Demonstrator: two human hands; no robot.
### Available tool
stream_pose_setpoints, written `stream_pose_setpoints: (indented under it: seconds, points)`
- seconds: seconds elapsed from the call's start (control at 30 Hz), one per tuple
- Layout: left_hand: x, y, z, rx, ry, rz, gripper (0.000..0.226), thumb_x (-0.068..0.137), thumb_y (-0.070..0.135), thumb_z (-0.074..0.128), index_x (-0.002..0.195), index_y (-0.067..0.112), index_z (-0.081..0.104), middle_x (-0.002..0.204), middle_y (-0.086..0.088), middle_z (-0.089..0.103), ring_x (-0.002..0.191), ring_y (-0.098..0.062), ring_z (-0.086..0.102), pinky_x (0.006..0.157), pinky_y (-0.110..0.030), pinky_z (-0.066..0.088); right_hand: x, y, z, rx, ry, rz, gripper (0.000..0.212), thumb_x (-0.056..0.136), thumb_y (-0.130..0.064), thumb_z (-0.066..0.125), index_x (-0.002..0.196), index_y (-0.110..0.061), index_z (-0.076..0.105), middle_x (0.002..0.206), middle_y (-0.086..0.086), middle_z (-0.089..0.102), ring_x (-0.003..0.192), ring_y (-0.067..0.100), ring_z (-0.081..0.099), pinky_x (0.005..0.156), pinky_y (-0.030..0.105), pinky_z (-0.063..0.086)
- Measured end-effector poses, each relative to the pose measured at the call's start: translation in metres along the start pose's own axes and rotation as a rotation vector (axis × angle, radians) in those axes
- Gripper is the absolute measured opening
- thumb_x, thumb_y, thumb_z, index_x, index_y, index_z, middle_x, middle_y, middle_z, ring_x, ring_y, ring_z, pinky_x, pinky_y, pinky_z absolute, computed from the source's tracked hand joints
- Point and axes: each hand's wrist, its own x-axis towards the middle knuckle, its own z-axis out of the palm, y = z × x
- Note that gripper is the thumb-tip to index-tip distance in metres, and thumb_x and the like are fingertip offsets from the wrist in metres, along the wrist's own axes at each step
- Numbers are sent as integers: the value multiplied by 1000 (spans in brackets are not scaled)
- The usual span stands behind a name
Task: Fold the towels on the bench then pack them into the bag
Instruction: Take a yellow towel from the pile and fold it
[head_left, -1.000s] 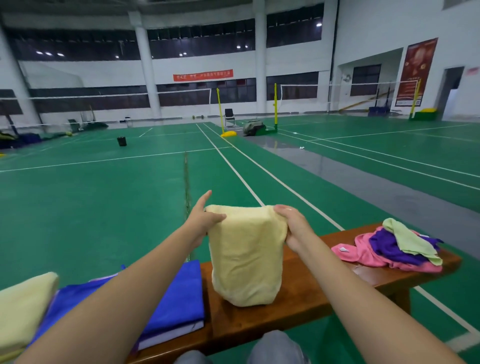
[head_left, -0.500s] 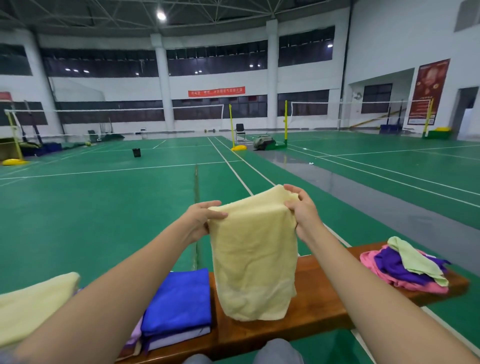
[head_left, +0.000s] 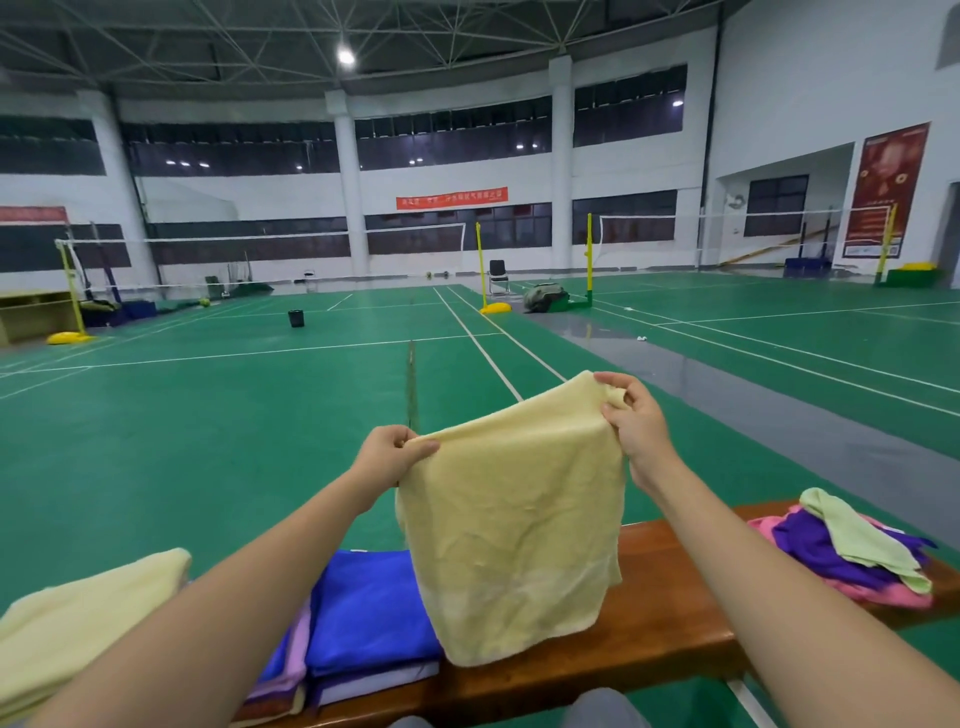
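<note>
Pale yellow towel (head_left: 511, 545) hanging spread over the wooden desk (head_left: 670, 613), left grip (head_left: 387, 457) pinching its top left corner, right grip (head_left: 636, 423) pinching the higher top right corner, folded blue towel (head_left: 369, 608) just beside it at left, loose heap of towels (head_left: 852, 556) at the desk's right end

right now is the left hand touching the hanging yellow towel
Touching. The head view shows the left hand pinching the upper corner of the hanging yellow towel between thumb and fingers.

Nothing is legible: the red banner (head_left: 451, 197) on the far wall and the tall red poster (head_left: 885, 189) to its right show only blurred marks.
</note>
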Motion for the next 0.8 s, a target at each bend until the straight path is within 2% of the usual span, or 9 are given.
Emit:
stream_pose_setpoints:
  seconds: [0.13,0.23,0.3,0.4,0.5,0.53,0.6,0.67,0.8]
  points:
    - [-5,0,3,-91,-34,-24,24,93,22,57,76,13,42,64,-3,44,54,-15,36,45,-22,34,3,0,4,-15,-1,-50,44,91,9,42,96,-29,61,105,-3,55,90,10,52,69,21,44]
    - [-5,-2,2,-227,-26,-73,20,85,4,65,78,14,49,69,-6,51,59,-17,44,53,-25,36,7,0,4,30,15,-62,41,91,9,42,98,-26,61,104,2,55,86,11,52,68,22,45]
    - [-6,-1,-1,-334,-14,-110,25,78,-8,68,81,13,55,74,-8,56,68,-18,52,60,-28,41,10,3,0,44,17,-60,41,91,8,44,97,-28,62,107,5,56,91,15,53,70,24,46]
    - [-5,2,-6,-417,-29,-163,31,73,-15,68,91,9,61,84,-11,59,76,-20,56,65,-29,47,13,7,-7,33,14,-64,43,90,7,47,94,-33,63,109,4,56,103,18,51,83,32,47]
    - [-3,2,-6,-250,-111,-205,39,73,-10,72,109,-1,63,91,-14,61,83,-24,59,70,-31,52,15,5,-10,17,14,-82,43,90,7,47,93,-33,63,105,1,56,103,19,51,80,31,45]
    - [-2,1,-5,-168,-133,-209,36,74,-5,73,109,-3,63,88,-13,62,81,-23,59,68,-30,52,15,3,-11,14,13,-87,43,91,7,47,93,-33,63,106,1,56,102,19,51,79,30,45]
    - [-1,3,-3,14,-128,-187,20,79,9,74,93,-1,65,78,-8,59,72,-18,56,61,-26,51,15,1,-11,6,15,-93,42,91,6,47,94,-33,63,109,2,56,101,18,51,77,28,45]
    - [-4,6,-2,109,-109,-164,19,86,23,68,79,7,59,73,-4,53,66,-14,52,57,-26,53,15,-1,-13,-10,19,-101,40,91,7,47,96,-29,62,106,-2,55,101,16,51,78,28,45]
    - [-11,13,-3,135,-150,-143,24,99,34,43,101,15,57,84,-4,56,66,-16,61,62,-35,59,13,-3,-15,-39,25,-101,37,90,10,45,106,-19,62,102,-11,53,97,3,49,85,28,42]
